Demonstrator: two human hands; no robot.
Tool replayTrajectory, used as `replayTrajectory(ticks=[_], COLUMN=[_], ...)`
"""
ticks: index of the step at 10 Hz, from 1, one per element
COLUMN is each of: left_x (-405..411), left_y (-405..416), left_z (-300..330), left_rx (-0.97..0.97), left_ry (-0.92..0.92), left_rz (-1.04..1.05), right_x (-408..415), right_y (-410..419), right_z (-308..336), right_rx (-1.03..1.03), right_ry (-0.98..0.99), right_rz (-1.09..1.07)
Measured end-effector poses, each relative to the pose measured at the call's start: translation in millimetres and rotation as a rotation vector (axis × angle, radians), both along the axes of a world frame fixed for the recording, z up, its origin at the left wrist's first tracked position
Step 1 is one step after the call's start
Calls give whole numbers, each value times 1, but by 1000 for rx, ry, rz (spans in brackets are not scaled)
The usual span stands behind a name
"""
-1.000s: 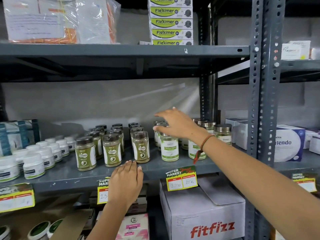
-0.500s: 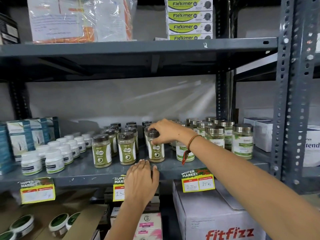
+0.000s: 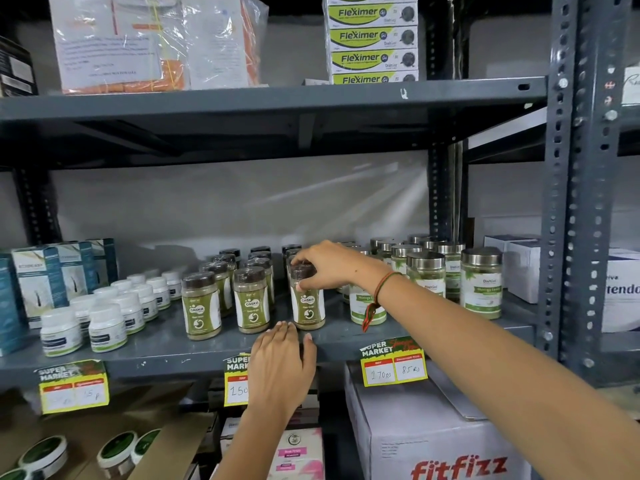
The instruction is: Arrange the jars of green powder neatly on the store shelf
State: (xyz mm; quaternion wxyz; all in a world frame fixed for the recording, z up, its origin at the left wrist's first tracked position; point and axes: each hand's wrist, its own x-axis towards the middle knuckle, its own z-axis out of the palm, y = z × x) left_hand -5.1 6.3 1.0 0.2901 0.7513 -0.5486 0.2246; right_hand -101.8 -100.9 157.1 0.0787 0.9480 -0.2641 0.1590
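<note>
Three rows of brown-lidded jars of green powder stand on the grey middle shelf (image 3: 166, 344). My right hand (image 3: 329, 265) grips the lid of the front jar of the right row (image 3: 308, 306), which stands upright on the shelf. Two more front jars (image 3: 201, 308) (image 3: 251, 302) stand to its left. My left hand (image 3: 282, 362) lies flat, fingers together, on the shelf's front edge just below the held jar. Steel-lidded jars of green powder (image 3: 481, 285) stand in rows to the right, partly hidden by my right forearm.
Small white bottles (image 3: 107, 327) and teal boxes (image 3: 38, 282) fill the shelf's left. Fleximer boxes (image 3: 372, 36) sit on the upper shelf. A Fitfizz carton (image 3: 433, 441) sits below. A grey upright post (image 3: 568, 202) stands at right. Price tags (image 3: 394, 367) hang along the edge.
My right hand moved left from the steel-lidded jars to the brown-lidded jar and closed on its lid. My left hand stayed on the shelf edge; the view shifted left.
</note>
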Motion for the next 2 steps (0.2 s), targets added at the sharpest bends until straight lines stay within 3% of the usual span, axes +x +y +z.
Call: replayTrajectory(ticks=[2], left_x=[2], left_y=[7], left_z=[12], left_rx=[24], left_ry=[45], left_rz=[-33], right_x=[-7], right_y=[7], right_z=[-1], right_rx=[-36], right_ry=[-67], right_rz=[5])
